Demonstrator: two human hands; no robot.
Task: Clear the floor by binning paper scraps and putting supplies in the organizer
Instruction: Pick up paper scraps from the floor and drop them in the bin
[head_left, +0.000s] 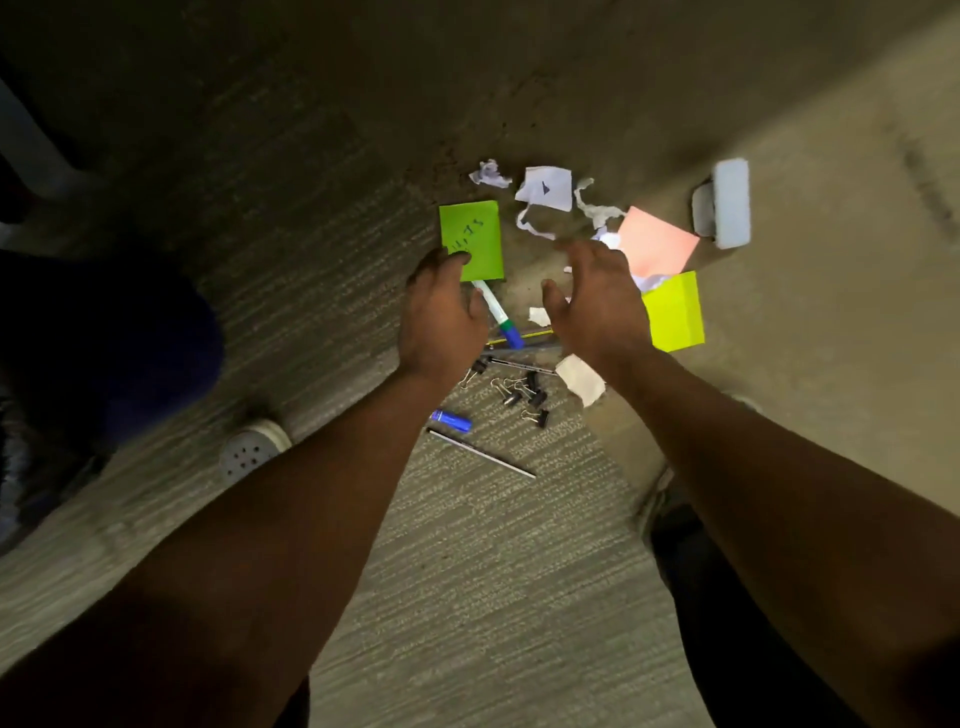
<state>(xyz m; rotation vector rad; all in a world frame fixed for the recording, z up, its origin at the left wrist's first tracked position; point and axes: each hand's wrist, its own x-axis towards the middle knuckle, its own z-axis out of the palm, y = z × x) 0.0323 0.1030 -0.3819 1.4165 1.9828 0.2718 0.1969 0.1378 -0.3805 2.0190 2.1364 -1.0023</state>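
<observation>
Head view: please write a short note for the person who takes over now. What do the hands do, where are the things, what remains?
Left hand: open, fingers on the green sticky pad, holding nothing.
Right hand: open, above the floor, empty.
On the carpet: white paper scraps, marker, binder clips, pen, pink pad, yellow pad.
Bin and organizer: not in view.
Done: nothing visible. Left: bin scraps, store supplies.

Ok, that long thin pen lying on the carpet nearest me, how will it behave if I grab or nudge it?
The pen looks slim and rigid, so probably light and stiff. Its round barrel may roll if nudged, though the textured carpet should slow it. Lying flat, it likely needs a fingertip pinch.
</observation>
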